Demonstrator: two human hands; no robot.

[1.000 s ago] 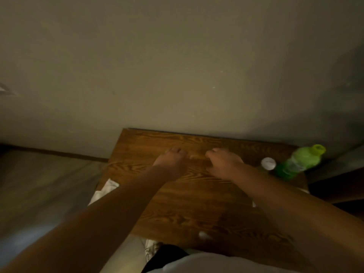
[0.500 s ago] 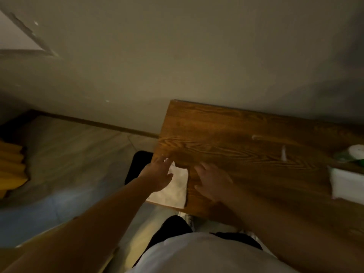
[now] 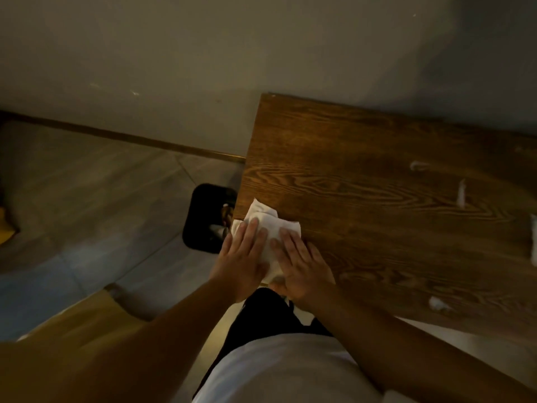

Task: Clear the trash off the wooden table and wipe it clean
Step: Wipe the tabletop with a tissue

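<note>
A white tissue [image 3: 268, 221] lies crumpled at the near left corner of the wooden table [image 3: 363, 175]. My left hand [image 3: 241, 257] presses flat on the tissue's left side, partly past the table's edge. My right hand [image 3: 302, 264] lies flat on its right side, fingers together. Small white paper scraps sit further right on the table: a curled scrap [image 3: 418, 165], a thin strip [image 3: 461, 193] and a crumpled bit [image 3: 437, 303] near the front edge. More white paper [image 3: 534, 242] shows at the right frame border.
A black bin [image 3: 207, 216] with some trash inside stands on the tiled floor just left of the table, below the tissue. A grey wall runs behind the table. A yellow object [image 3: 7, 228] sits at the far left.
The view has swung left, away from the green bottle. Both hands moved from the table's middle to its left corner and now press on the tissue, which has bunched up.
</note>
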